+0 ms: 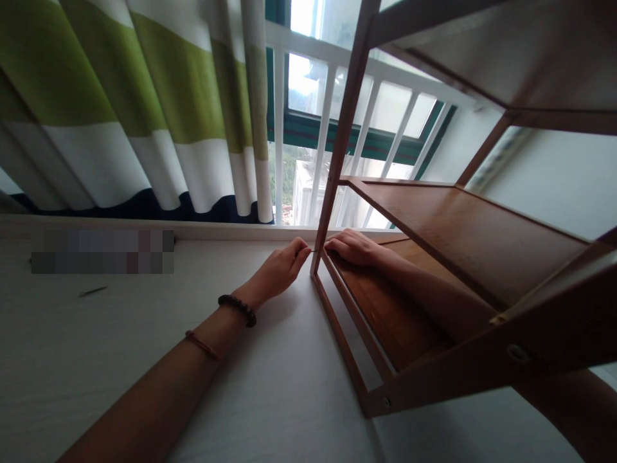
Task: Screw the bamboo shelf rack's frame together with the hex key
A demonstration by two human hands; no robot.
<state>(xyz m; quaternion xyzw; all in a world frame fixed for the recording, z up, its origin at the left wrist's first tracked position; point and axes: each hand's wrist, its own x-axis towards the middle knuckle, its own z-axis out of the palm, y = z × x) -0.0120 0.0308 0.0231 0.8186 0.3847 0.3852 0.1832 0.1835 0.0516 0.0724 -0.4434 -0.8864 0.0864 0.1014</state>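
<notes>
A brown wooden shelf rack (332, 154) with several boards stands tilted in my view on the right. My left hand (284, 267) is at the outer side of its far-left post, thumb and fingers pinched on a thin metal rod that meets the post near its lower end. Most of the rod is hidden by my fingers. My right hand (354, 247) reaches through the rack above the lowest board (395, 308), its fingers bent against the inner side of the same post. My right fingertips are partly hidden.
A small thin dark piece (93, 291) lies on the pale floor (144, 347) at the left, near a blurred-out patch (102, 252). Behind hangs a green and white curtain (178, 83). White railings (278, 128) stand before the window.
</notes>
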